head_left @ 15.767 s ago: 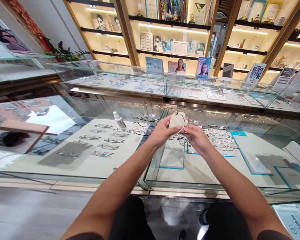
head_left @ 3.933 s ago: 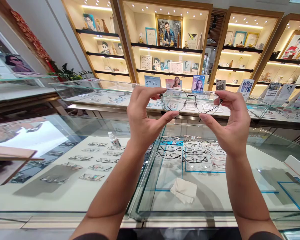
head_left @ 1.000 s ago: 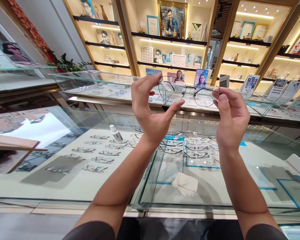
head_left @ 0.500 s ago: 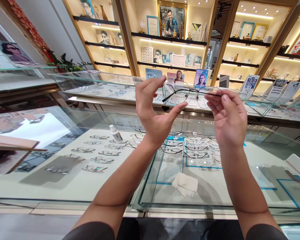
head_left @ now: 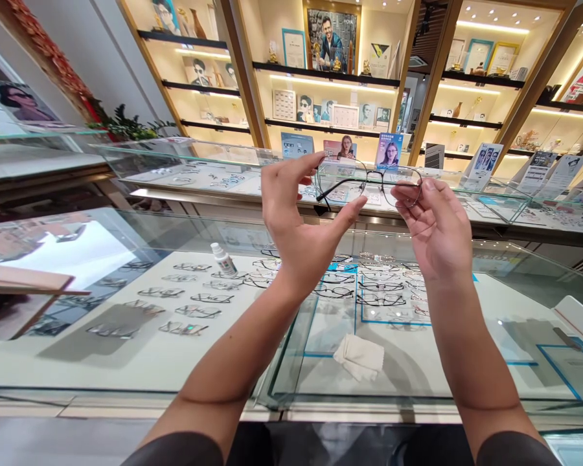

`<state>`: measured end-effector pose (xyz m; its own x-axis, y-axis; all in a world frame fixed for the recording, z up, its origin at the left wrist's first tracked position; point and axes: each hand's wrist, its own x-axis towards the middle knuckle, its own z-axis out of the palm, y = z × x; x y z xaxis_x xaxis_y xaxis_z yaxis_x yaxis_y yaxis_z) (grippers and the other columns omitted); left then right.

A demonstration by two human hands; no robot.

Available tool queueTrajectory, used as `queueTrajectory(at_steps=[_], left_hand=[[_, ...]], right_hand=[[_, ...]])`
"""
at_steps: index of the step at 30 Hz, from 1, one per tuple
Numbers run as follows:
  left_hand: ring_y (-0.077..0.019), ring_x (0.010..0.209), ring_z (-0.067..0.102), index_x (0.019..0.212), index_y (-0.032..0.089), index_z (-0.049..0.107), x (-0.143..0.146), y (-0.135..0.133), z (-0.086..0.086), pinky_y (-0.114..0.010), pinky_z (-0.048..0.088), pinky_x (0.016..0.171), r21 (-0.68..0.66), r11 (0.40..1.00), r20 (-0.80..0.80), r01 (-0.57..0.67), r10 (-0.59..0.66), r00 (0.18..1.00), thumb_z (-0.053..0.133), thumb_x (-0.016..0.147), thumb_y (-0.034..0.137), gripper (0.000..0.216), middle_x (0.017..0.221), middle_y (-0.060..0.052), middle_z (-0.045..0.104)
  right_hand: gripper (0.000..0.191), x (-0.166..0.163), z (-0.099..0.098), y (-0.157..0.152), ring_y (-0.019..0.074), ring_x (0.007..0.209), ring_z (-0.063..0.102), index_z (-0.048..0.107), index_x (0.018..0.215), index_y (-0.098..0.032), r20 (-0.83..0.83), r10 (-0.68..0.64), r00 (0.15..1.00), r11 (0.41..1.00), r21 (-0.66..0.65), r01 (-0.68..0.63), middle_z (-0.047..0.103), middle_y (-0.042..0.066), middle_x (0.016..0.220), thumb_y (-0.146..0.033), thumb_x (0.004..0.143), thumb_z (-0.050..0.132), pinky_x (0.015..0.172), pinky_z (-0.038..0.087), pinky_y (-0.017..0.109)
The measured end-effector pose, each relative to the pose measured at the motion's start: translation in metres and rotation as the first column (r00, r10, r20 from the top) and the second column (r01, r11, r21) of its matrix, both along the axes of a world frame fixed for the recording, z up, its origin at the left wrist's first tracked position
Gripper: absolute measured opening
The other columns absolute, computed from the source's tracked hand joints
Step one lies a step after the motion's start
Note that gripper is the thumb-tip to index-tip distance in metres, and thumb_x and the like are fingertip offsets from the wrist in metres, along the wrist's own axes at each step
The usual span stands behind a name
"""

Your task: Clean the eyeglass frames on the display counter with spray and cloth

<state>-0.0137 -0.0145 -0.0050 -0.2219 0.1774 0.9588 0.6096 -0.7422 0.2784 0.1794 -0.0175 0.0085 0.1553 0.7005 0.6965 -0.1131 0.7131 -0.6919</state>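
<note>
A pair of thin-rimmed eyeglasses [head_left: 375,173] is held up in front of me, above the glass counter. My right hand [head_left: 440,226] pinches the right rim between thumb and fingers. Around the left lens, my left hand [head_left: 301,220] has its thumb and index finger spread wide. The index fingertip is by the upper left rim and the thumb tip near the lower rim; whether they touch it I cannot tell. One dark temple arm shows through the left lens. Below lies a folded pale cloth [head_left: 359,356] on the counter.
Rows of eyeglasses [head_left: 211,298] fill the display case [head_left: 282,401] under my arms. A small white bottle [head_left: 223,260] stands at its left part. Beyond is another glass counter [head_left: 199,197] with advertising cards, then lit shelves [head_left: 330,74]. A wooden-edged mirror [head_left: 78,252] is at left.
The right hand and the right side of the eyeglasses have shifted slightly left, so the eyeglasses look narrower and turned. My left hand keeps nearly the same pose.
</note>
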Motion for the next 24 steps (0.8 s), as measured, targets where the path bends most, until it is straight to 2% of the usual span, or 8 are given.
queueTrajectory(at_steps=[4, 7, 10, 17, 21, 24], left_hand=[[-0.0247, 0.109, 0.069, 0.137, 0.034, 0.057, -0.004, 0.008, 0.000, -0.038, 0.058, 0.081, -0.092, 0.989, 0.001, 0.118, -0.118, 0.993, 0.074, 0.088, 0.066, 0.061, 0.124, -0.007, 0.067], [-0.0262, 0.117, 0.069, 0.140, 0.036, 0.054, -0.008, 0.018, -0.002, -0.037, 0.060, 0.081, -0.156, 0.968, -0.012, 0.198, -0.202, 0.979, 0.072, 0.088, 0.069, 0.065, 0.128, -0.008, 0.068], [-0.0293, 0.125, 0.068, 0.143, 0.036, 0.051, -0.009, 0.026, -0.003, -0.038, 0.062, 0.083, -0.161, 0.959, -0.023, 0.231, -0.238, 0.971, 0.070, 0.087, 0.074, 0.070, 0.136, -0.010, 0.065], [-0.0330, 0.134, 0.066, 0.148, 0.040, 0.044, -0.007, 0.031, -0.002, -0.041, 0.064, 0.086, -0.147, 0.960, -0.038, 0.240, -0.248, 0.968, 0.068, 0.085, 0.078, 0.077, 0.145, -0.011, 0.061], [-0.0341, 0.134, 0.065, 0.150, 0.040, 0.043, -0.008, 0.032, -0.002, -0.041, 0.063, 0.088, -0.127, 0.963, -0.053, 0.237, -0.245, 0.968, 0.071, 0.083, 0.079, 0.082, 0.147, -0.011, 0.060], [-0.0331, 0.134, 0.064, 0.150, 0.039, 0.043, -0.006, 0.030, -0.005, -0.042, 0.062, 0.091, -0.078, 0.973, -0.032, 0.216, -0.219, 0.975, 0.069, 0.086, 0.077, 0.079, 0.145, -0.011, 0.059]], right_hand=[[0.033, -0.001, 0.004, -0.012, 0.0227, 0.109, 0.079, 0.066, 0.106, -0.027, 0.068, -0.060, 0.996, 0.998, 0.039, 0.057, 0.080, 0.005, 0.111, -0.058, 0.095, 0.067, 0.096, 0.064, 0.045], [0.030, -0.003, 0.007, -0.020, 0.0221, 0.110, 0.078, 0.064, 0.108, -0.029, 0.118, -0.113, 0.987, 0.990, 0.096, 0.102, 0.079, 0.004, 0.113, -0.057, 0.098, 0.063, 0.098, 0.063, 0.044], [0.026, -0.006, 0.008, -0.024, 0.0233, 0.110, 0.078, 0.062, 0.108, -0.029, 0.126, -0.180, 0.976, 0.973, 0.166, 0.158, 0.077, 0.004, 0.110, -0.053, 0.100, 0.060, 0.099, 0.063, 0.047], [0.029, -0.011, 0.004, -0.024, 0.0275, 0.120, 0.074, 0.060, 0.122, -0.032, 0.203, -0.440, 0.875, 0.864, 0.360, 0.352, 0.071, 0.006, 0.112, -0.053, 0.106, 0.048, 0.102, 0.062, 0.053], [0.030, -0.011, 0.004, -0.024, 0.0282, 0.120, 0.074, 0.060, 0.125, -0.032, 0.214, -0.446, 0.869, 0.858, 0.377, 0.348, 0.070, 0.006, 0.112, -0.053, 0.106, 0.048, 0.103, 0.062, 0.054], [0.025, -0.011, 0.006, -0.026, 0.0268, 0.118, 0.075, 0.062, 0.118, -0.032, 0.173, -0.392, 0.904, 0.882, 0.349, 0.316, 0.071, 0.004, 0.110, -0.051, 0.105, 0.054, 0.104, 0.062, 0.052]])
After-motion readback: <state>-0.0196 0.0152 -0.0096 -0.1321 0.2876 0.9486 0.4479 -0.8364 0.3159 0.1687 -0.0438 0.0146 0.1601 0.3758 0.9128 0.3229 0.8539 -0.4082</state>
